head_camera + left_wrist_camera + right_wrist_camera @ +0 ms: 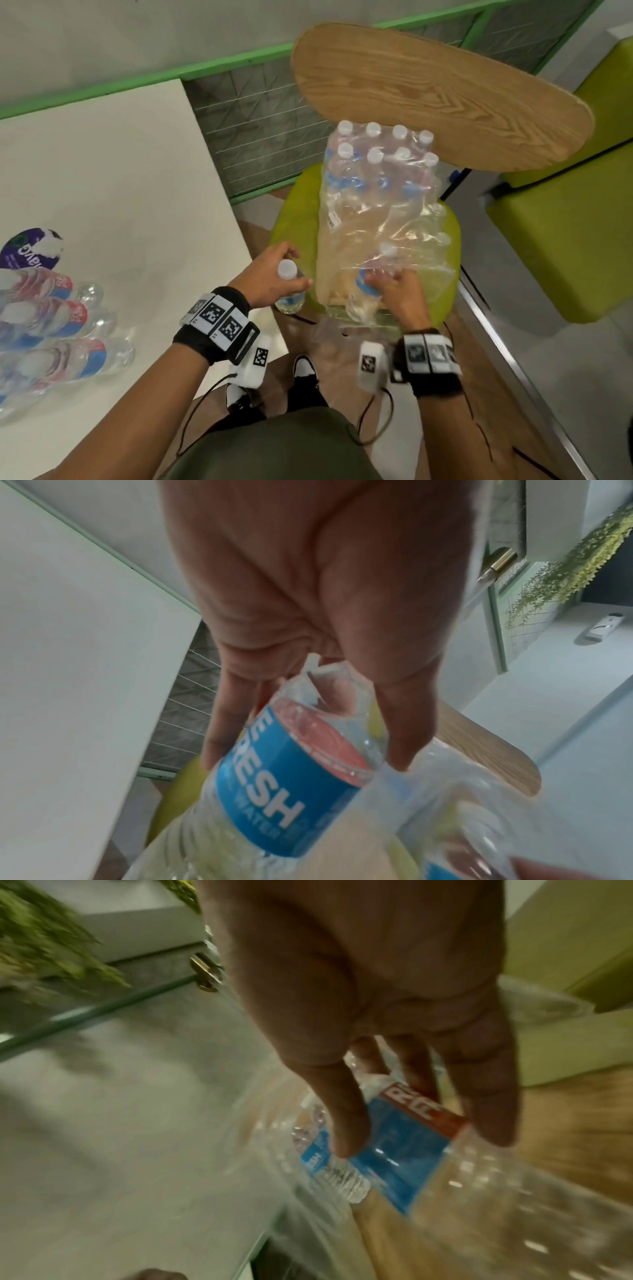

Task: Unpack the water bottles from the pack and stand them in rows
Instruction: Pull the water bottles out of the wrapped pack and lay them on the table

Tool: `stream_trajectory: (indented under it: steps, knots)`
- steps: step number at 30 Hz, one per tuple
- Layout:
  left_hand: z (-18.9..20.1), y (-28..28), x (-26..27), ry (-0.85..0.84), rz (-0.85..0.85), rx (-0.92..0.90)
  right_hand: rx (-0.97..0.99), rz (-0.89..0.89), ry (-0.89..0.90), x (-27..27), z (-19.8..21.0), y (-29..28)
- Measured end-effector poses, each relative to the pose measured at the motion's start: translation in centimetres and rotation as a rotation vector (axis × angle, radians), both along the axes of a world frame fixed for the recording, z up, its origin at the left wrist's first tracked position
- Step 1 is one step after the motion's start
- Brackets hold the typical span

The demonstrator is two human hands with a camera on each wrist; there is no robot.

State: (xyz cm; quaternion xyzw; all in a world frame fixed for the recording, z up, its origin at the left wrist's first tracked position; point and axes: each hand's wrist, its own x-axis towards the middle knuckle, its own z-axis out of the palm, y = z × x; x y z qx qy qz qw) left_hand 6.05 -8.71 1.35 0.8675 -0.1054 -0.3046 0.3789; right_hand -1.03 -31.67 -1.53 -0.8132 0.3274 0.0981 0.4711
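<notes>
A torn shrink-wrapped pack (383,205) of white-capped water bottles sits on a green chair seat (298,219). My left hand (274,274) grips one loose bottle (290,287) by its neck, just left of the pack; its blue and red label (284,772) shows in the left wrist view. My right hand (394,287) reaches into the pack's open near end and curls round a bottle (368,286) under the loose plastic; the right wrist view shows the fingers (346,1123) on that bottle's blue label (404,1145). Several bottles (61,325) stand in rows on the white table (113,178).
A wooden chair back (442,92) rises behind the pack. Green upholstered seats (568,233) stand to the right. A purple round sticker (30,250) lies on the table beyond the rows. A green-framed mesh panel (253,133) runs behind the table and chair.
</notes>
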Motion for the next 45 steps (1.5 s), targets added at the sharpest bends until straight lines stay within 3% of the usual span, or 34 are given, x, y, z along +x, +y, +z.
stream_trajectory:
  steps: [2,5,9,13,21,25,32,40,45]
  knots:
    - [-0.1,1.9,-0.2,-0.017,0.058,0.031,0.119,-0.020,0.002,-2.5,0.6,1.0]
    - [-0.1,5.5,-0.8,-0.012,0.162,0.067,0.169,0.214,0.103,-4.8,1.7,3.4]
    - [-0.3,10.8,-2.3,-0.045,0.323,0.099,0.275,0.511,0.094,-3.5,3.0,9.2]
    - [-0.6,15.2,-3.1,-0.090,0.440,0.132,0.438,0.643,-0.022,0.7,1.9,16.4]
    - [-0.9,20.8,-2.0,-0.183,0.556,0.225,0.239,0.851,-0.189,9.7,-0.4,28.2]
    - [-0.7,22.8,-1.4,-0.200,0.631,0.256,0.198,0.884,-0.189,11.9,-0.8,31.9]
    - [-0.5,24.4,-0.9,-0.144,0.605,0.232,0.183,0.925,-0.206,12.6,-0.6,35.4]
    - [-0.8,24.4,-1.3,-0.207,0.559,0.219,0.233,0.911,-0.173,12.6,-0.7,34.6]
    - [-0.4,23.7,-1.8,-0.408,0.473,0.409,0.351,0.789,-0.177,10.2,0.5,31.2]
